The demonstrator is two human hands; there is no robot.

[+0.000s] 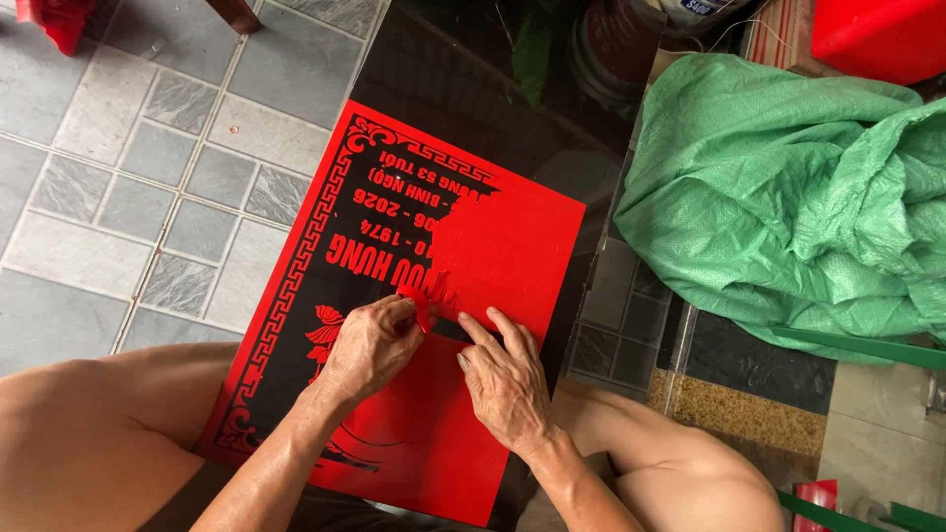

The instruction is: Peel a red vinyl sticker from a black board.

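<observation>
A: So, which step is in hand?

B: Weeding, I'd judge. A red vinyl sheet (503, 246) lies on a glossy black slab (453, 69) across the person's knees, and the waste film is partly stripped; cut letters and a fret border already stand out red on black along the far and left sides.

A: And the hands?

B: The left hand (370, 345) is closed, thumb and fingers pinching a ragged strip of red film (429, 296) lifted near the sheet's middle. The right hand (507, 379) holds nothing; its fingers are stretched out, the tips pressing the sheet flat just beside that strip.

A: What does the next pull call for?

B: Probably a slow, low peel, with the pressing fingers close to the tear line so no fine letter lifts. A green woven sack (788, 187) sits apart, to the right.
</observation>
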